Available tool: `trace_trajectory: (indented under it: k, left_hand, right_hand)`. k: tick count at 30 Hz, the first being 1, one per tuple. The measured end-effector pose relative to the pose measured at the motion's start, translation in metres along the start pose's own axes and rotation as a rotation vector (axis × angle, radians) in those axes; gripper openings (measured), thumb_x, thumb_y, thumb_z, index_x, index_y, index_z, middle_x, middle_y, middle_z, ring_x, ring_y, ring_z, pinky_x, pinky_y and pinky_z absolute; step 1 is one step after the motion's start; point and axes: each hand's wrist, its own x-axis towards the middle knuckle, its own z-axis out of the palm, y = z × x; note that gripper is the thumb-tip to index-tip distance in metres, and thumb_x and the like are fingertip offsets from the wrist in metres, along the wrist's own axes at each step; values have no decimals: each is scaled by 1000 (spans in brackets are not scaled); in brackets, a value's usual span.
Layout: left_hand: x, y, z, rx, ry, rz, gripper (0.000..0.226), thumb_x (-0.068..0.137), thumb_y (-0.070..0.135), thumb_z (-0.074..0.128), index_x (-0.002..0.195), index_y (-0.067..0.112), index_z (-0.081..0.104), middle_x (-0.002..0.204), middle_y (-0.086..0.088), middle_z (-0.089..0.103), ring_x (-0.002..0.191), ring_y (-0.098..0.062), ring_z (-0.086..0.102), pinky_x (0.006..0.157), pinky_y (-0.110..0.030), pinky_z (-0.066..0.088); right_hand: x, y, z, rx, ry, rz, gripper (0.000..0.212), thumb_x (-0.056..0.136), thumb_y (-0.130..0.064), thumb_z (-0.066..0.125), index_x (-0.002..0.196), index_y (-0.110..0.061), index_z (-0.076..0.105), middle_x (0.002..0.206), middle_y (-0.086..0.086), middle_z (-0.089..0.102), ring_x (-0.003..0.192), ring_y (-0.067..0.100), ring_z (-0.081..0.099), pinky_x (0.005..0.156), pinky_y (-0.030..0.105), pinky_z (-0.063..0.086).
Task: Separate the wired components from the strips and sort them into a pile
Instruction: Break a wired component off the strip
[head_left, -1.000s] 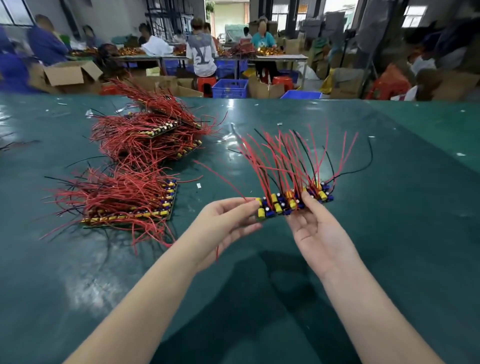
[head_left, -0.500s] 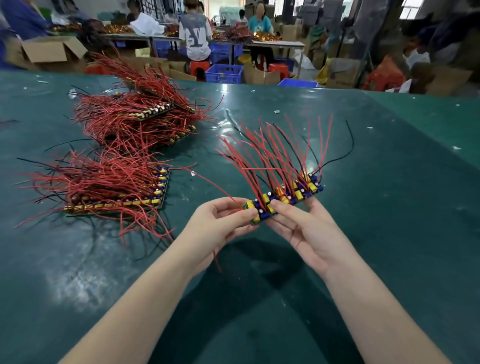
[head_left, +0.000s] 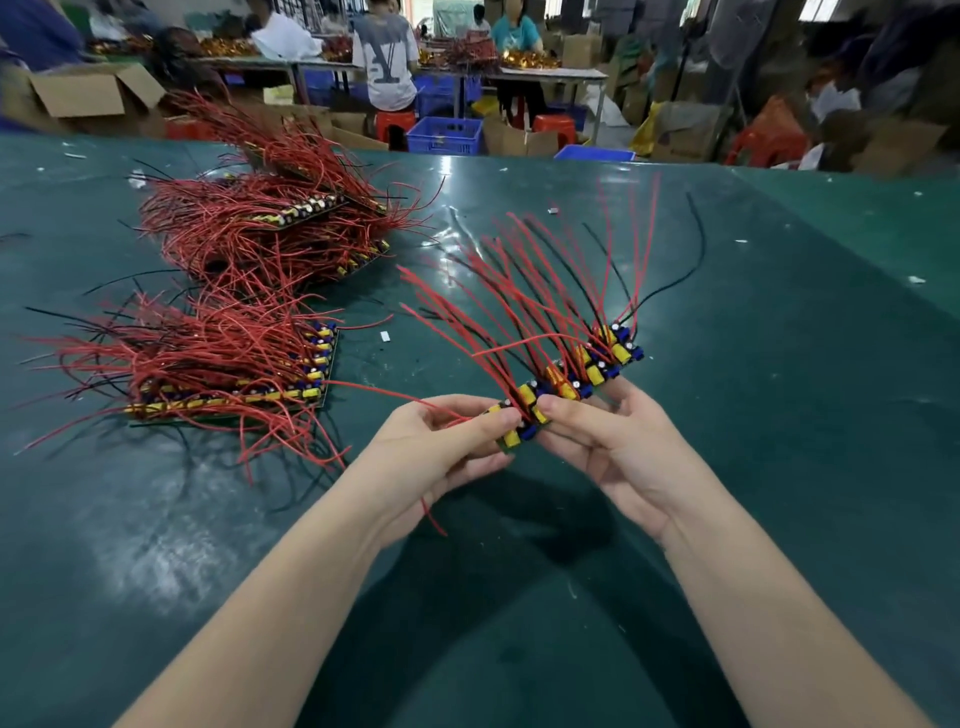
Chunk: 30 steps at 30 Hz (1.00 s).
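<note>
Both hands hold a narrow circuit-board strip of yellow and blue wired components (head_left: 571, 382) above the dark green table (head_left: 779, 467): the left hand (head_left: 436, 452) pinches its near end, the right hand (head_left: 618, 452) grips just beside. Two heaps of red-wired strips (head_left: 249, 291) lie to the left.

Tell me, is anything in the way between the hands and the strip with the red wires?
No, nothing visible. Both hands already hold the strip above the green table. The left hand pinches its near end, and the right hand grips it just beside, with its fingers on the components.
</note>
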Motion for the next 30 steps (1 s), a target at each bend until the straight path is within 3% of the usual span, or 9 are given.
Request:
trace_trajectory:
  k: [3, 10, 13, 17, 30]
  left_hand:
    - [-1, -2, 0, -7, 13, 32, 12, 76, 3, 71, 88, 0, 68, 71, -5, 71, 59, -7, 65, 59, -17, 54]
    - [-3, -3, 0, 4, -47, 59, 16, 60, 9, 76, 75, 5, 74, 73, -9, 72, 63, -11, 68, 59, -18, 55]
    - [-2, -4, -2, 3, -84, 54, 12, 59, 11, 76, 70, 8, 77, 74, -8, 73, 64, -11, 68, 60, -18, 55]
    - [-2, -3, -4, 8, -136, 54, 15, 58, 15, 77, 73, 10, 78, 76, -7, 74, 66, -11, 69, 61, -18, 55]
    - [-1, -4, -6, -19, -161, 40, 16, 63, 10, 74, 78, 5, 77, 82, -13, 74, 71, -16, 71, 62, -20, 56]
  right_hand:
    - [-1, 2, -1, 15, 13, 48, 29, 60, -7, 80, 86, -10, 67, 98, 18, 73, 85, 24, 73, 68, 27, 57]
    - [-2, 0, -3, -28, -4, 140, 18, 51, -15, 82, 66, -8, 76, 84, 15, 75, 72, 20, 73, 66, 28, 58]
    - [-3, -2, -3, -8, 0, 162, 24, 48, -15, 83, 69, -7, 75, 81, 15, 75, 70, 20, 73, 64, 28, 58]
    - [-4, -3, -4, 0, 3, 190, 43, 50, -14, 82, 86, 1, 65, 78, 14, 74, 68, 20, 73, 64, 29, 58]
    - [-3, -6, -6, -30, -47, 199, 16, 52, -15, 79, 66, -7, 77, 78, 13, 75, 69, 18, 73, 61, 27, 58]
